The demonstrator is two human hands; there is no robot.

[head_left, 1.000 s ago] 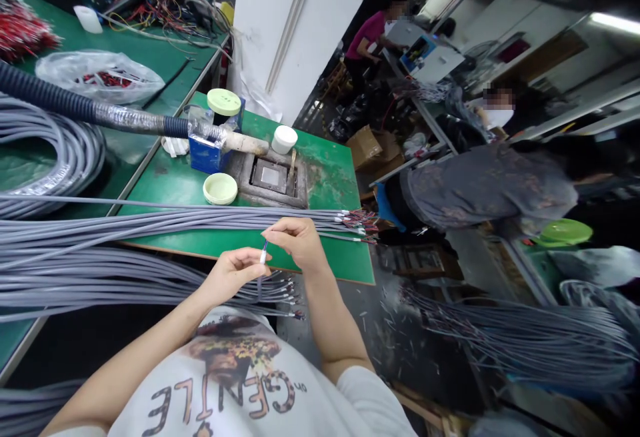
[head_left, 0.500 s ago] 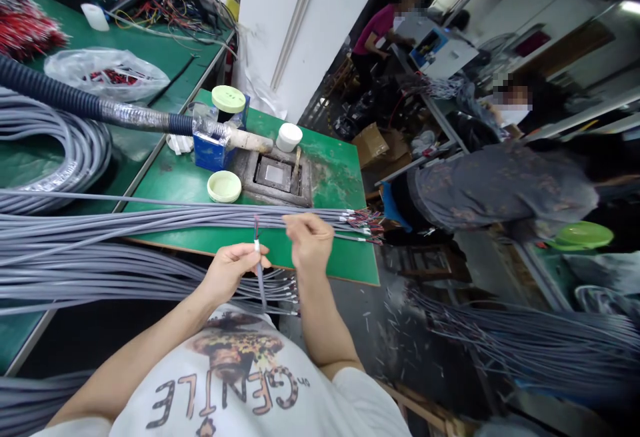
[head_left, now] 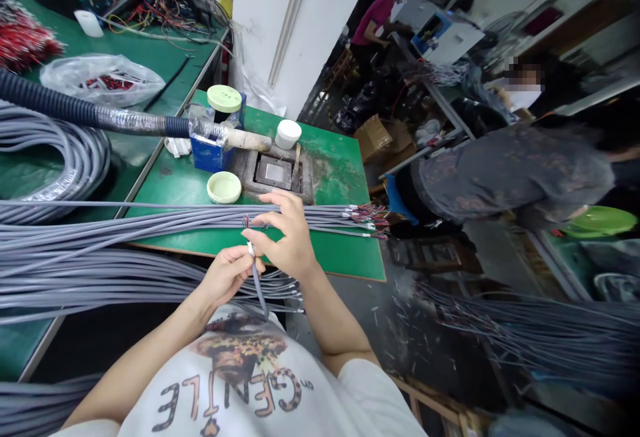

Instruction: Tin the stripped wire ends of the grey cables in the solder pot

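My left hand (head_left: 226, 276) pinches a grey cable (head_left: 259, 292) just below its white-banded end. Thin coloured wires (head_left: 246, 222) fan out from the top of that cable, which points upward. Close beside them on the right is my right hand (head_left: 286, 237), with fingers apart and curved and the thumb near the wires; whether it touches them I cannot tell. Behind both hands a bundle of grey cables (head_left: 165, 222) lies across the green bench, its stripped wire ends (head_left: 367, 218) toward the right edge. More grey cables (head_left: 150, 277) run lower down, partly behind my left hand.
A soot-marked square solder pot (head_left: 275, 172) is set at the bench's middle, near a white jar (head_left: 288, 134), a pale shallow dish (head_left: 224, 187) and a ribbed hose (head_left: 140, 120). A cable coil (head_left: 95, 157) lies left. Co-workers are at benches on the right.
My right hand has moved left to the wire ends, and its fingers have spread. The wires, upright and together before, are now splayed. My left hand keeps its hold on the cable.
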